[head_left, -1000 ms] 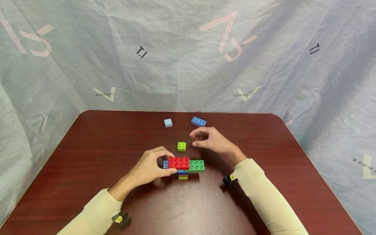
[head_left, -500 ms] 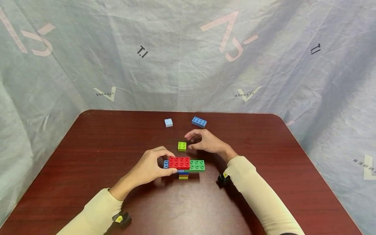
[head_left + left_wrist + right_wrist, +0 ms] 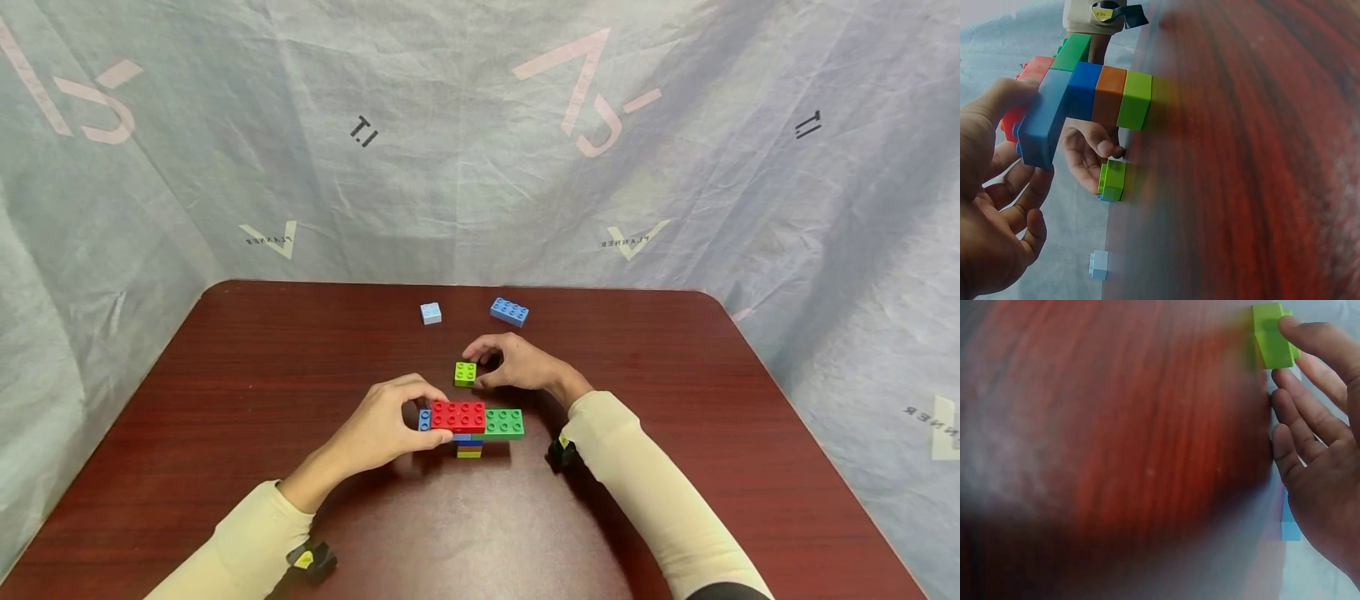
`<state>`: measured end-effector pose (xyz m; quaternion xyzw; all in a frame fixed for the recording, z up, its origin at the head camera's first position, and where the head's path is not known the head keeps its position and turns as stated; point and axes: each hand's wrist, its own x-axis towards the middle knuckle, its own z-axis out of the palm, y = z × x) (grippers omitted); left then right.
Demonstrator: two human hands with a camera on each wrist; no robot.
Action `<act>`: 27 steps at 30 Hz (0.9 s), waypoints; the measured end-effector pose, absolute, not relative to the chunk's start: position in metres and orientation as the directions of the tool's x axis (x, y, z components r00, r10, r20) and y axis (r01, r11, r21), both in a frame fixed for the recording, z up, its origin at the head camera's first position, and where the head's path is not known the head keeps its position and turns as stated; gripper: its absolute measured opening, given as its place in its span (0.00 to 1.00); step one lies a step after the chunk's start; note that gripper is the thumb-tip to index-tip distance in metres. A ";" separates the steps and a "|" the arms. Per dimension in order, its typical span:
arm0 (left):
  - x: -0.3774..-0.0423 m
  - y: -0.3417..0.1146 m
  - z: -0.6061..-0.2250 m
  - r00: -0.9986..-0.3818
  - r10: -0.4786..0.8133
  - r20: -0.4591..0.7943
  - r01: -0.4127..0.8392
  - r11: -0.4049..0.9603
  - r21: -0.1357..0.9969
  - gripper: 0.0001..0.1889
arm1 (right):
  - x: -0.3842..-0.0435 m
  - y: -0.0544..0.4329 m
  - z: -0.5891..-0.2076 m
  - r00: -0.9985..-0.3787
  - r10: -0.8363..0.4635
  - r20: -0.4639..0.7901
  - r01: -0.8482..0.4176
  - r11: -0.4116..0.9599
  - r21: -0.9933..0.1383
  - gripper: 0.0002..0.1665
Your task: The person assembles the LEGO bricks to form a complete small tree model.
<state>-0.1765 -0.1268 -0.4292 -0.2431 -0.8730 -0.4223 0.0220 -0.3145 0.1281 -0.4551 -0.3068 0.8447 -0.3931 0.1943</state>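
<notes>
My left hand (image 3: 386, 417) grips the left part of a toy brick structure, thumb in front and fingers behind. Across its top lies a red brick (image 3: 458, 416), over a green brick (image 3: 504, 423) on the right and a blue brick (image 3: 1044, 122) on the left. Below them, the left wrist view shows a narrow column of a dark blue brick (image 3: 1082, 90), an orange brick (image 3: 1109, 97) and a lime brick (image 3: 1135, 101). Behind the structure, my right hand (image 3: 517, 362) surrounds a loose lime brick (image 3: 465, 374), thumb at its near right corner and forefinger at its far side.
A pale blue brick (image 3: 431, 313) and a larger blue brick (image 3: 509, 312) lie near the far edge of the dark red-brown table (image 3: 300, 350). A printed grey cloth (image 3: 450, 167) hangs behind and at both sides.
My right hand has moved left and slightly nearer, bringing its thumb and forefinger around the loose lime brick. The left hand and the structure stay where they were.
</notes>
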 end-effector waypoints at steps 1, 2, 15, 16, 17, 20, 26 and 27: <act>-0.177 -0.127 -0.429 -0.880 0.406 0.246 0.445 0.525 0.726 0.18 | -0.314 0.128 -0.455 -0.738 -0.669 -0.087 -0.366 0.506 -0.781 0.25; -0.177 -0.127 -0.430 -0.880 0.406 0.248 0.446 0.525 0.724 0.18 | -0.314 0.127 -0.456 -0.740 -0.667 -0.087 -0.368 0.509 -0.778 0.25; -0.176 -0.127 -0.430 -0.886 0.402 0.228 0.430 0.532 0.729 0.18 | -0.308 0.125 -0.465 -0.775 -0.628 -0.068 -0.368 0.536 -0.759 0.22; -0.176 -0.127 -0.430 -0.886 0.402 0.231 0.431 0.531 0.729 0.18 | -0.308 0.124 -0.465 -0.777 -0.627 -0.062 -0.374 0.538 -0.755 0.22; -0.176 -0.127 -0.430 -0.886 0.401 0.233 0.432 0.531 0.729 0.18 | -0.308 0.124 -0.465 -0.777 -0.627 -0.058 -0.379 0.539 -0.752 0.22; -0.176 -0.127 -0.430 -0.890 0.395 0.229 0.426 0.536 0.729 0.18 | -0.308 0.123 -0.465 -0.776 -0.629 -0.050 -0.387 0.537 -0.749 0.22; -0.176 -0.127 -0.431 -0.890 0.395 0.227 0.425 0.542 0.725 0.18 | -0.307 0.124 -0.464 -0.778 -0.627 -0.041 -0.382 0.523 -0.762 0.20; -0.176 -0.127 -0.431 -0.890 0.395 0.226 0.425 0.542 0.725 0.18 | -0.306 0.125 -0.463 -0.779 -0.626 -0.042 -0.379 0.523 -0.764 0.21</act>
